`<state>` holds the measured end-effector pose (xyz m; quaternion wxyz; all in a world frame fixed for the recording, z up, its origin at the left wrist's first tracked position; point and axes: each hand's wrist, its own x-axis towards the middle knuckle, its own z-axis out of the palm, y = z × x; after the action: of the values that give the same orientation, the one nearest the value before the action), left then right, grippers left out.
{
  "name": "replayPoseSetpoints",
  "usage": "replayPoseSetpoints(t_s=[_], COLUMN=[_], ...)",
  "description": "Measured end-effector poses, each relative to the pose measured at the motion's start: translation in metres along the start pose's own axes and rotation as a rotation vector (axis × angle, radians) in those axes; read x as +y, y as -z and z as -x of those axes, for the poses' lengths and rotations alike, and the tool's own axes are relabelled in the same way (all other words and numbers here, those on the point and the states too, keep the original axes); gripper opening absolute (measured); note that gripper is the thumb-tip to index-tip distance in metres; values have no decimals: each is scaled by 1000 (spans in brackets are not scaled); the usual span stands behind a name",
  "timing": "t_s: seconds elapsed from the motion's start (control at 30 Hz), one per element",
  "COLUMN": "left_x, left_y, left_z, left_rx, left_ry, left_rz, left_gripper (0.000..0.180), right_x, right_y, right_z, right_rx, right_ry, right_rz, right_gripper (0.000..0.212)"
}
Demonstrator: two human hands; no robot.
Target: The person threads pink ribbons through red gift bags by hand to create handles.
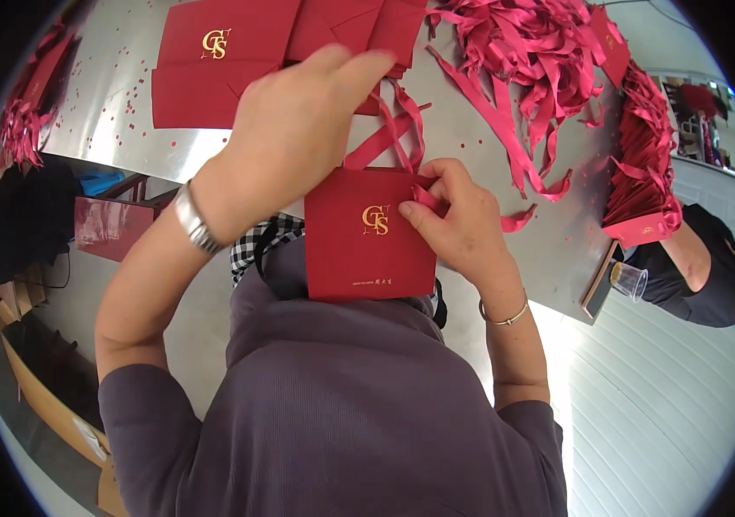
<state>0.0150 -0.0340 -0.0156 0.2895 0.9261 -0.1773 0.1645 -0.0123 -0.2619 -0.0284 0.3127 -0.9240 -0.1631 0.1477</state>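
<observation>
A small red paper gift bag (pixel 337 250) with a gold emblem stands upright against my lap. My right hand (pixel 466 228) is closed on its upper right edge, thumb in front, with a bit of pink ribbon (pixel 427 200) beside the thumb. Loops of pink ribbon (pixel 397 129) rise from the bag's top. Above and to the left, my left hand (pixel 303 108) is raised near those loops. Its fingertips point right and are smeared by motion, so whether they hold ribbon is unclear.
Flat red bags (pixel 199 90) lie overlapped on the metal table (pixel 117 52). Loose pink ribbons (pixel 527 52) are heaped at the far right, beside a row of ribboned bags (pixel 643 155). Another person's arm (pixel 686 254), a clear plastic cup (pixel 628 282) and a phone (pixel 600 289) are at the right edge.
</observation>
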Motion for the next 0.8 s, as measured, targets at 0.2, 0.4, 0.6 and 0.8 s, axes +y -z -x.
replayPoseSetpoints(t_s=[0.2,0.4,0.6,0.8], left_x=[2,6,3,1], left_y=[-1,-7,-9,-5], left_z=[51,63,62,59], left_rx=[-226,-152,-135,-217], left_ry=[22,111,173,367], left_rz=[136,310,383,589], left_gripper=[14,22,21,19], right_x=[4,19,39,43], right_y=[0,35,79,74], right_z=[4,49,118,155], right_rx=[21,24,-47,185], right_ry=[35,-69,-282,112], right_rz=[-36,-82,-426,-1088], right_gripper=[45,63,61,65])
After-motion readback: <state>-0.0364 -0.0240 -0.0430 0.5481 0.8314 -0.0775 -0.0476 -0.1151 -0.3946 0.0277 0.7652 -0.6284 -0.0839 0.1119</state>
